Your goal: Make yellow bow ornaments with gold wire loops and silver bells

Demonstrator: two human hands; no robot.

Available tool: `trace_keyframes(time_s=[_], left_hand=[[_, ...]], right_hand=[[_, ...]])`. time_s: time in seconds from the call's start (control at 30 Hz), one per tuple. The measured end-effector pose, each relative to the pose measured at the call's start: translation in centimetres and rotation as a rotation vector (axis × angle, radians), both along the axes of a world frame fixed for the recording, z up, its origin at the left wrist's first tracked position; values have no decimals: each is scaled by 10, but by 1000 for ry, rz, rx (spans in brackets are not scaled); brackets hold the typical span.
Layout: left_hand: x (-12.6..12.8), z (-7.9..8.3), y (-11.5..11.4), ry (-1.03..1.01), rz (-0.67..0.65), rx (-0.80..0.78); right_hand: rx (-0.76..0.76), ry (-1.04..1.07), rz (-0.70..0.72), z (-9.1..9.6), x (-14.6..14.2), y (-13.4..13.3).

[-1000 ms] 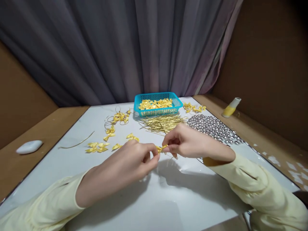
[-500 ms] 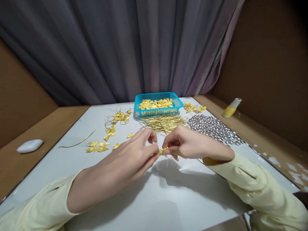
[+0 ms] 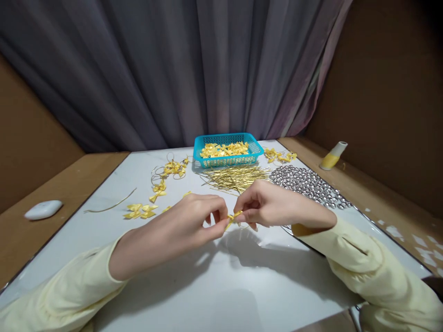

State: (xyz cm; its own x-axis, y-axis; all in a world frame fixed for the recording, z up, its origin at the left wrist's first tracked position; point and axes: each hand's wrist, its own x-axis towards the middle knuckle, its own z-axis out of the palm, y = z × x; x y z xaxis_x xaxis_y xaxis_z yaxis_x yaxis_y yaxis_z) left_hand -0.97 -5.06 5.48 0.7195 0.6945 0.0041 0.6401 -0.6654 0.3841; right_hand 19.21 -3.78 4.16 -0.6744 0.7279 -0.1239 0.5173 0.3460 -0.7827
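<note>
At the far left I see a smooth white object on the brown surface, outside the dark left edge of the white desk. Just inside that edge I have a single gold wire, then loose yellow bows, and behind them a cluster of bows with looped wires. The left hand comes in low over the desk, its fingers pinched on the left end of a small yellow bow, which sits between the two hands above the desk. Behind it, near the back edge, stands a blue basket of bows, with a gold wire pile just in front. The right hand grasps the bow's other end between its fingers. Toward me, white surface runs from under the wrists to the near edge, giving the forearms room. Beyond the right hand, silver beads spread along the right edge; past it stands a yellow-and-white bottle.
</note>
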Motion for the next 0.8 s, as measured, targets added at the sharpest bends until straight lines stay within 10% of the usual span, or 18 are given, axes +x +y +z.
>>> trace_keyframes(time_s=[0.8], left_hand=[[4,3,13,-57,53,-269]], right_hand=[[-67,48,-19,4,-1,-4]])
